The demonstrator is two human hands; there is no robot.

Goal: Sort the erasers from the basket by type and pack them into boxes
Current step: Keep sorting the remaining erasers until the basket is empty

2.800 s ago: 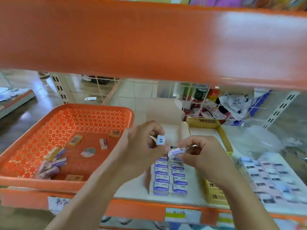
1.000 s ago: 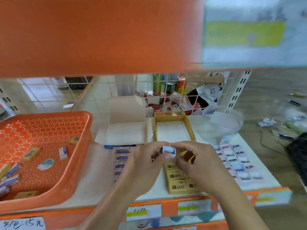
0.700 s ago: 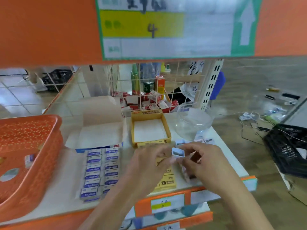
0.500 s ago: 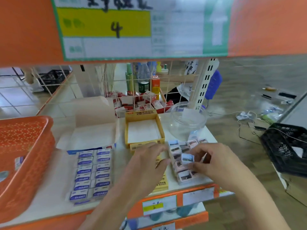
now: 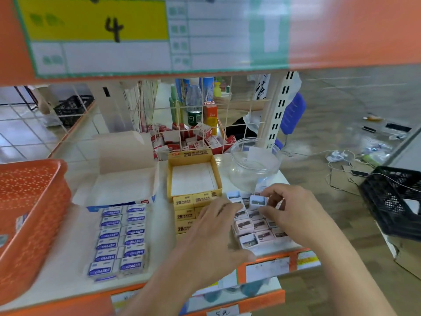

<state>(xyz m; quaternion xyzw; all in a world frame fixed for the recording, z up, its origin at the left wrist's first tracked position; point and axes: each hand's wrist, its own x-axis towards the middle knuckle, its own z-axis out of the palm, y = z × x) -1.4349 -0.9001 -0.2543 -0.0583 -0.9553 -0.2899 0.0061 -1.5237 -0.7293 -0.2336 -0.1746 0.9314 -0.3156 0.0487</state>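
Observation:
My right hand (image 5: 289,210) pinches a small picture eraser (image 5: 257,201) just above a grid of several like erasers (image 5: 252,226) on the shelf's right end. My left hand (image 5: 216,233) hovers with relaxed fingers over the yellow 2B erasers (image 5: 184,213), touching the picture grid's left edge. Two columns of blue-and-white ERASER-labelled erasers (image 5: 119,240) lie to the left. Behind them stand an open white box (image 5: 123,179) and an open yellow 2B box (image 5: 193,179), both with nothing inside. The orange basket (image 5: 29,215) is at far left.
A clear plastic jar (image 5: 254,164) stands behind the picture erasers. A wire grid (image 5: 182,115) with red-and-white boxes backs the shelf. An orange shelf with a label (image 5: 136,33) hangs overhead. A black crate (image 5: 394,201) sits on the floor at right.
The view has swung right from the basket to the shelf's right end. Both hands carried the small eraser there; the left hand has let go and the right now holds it over the picture grid.

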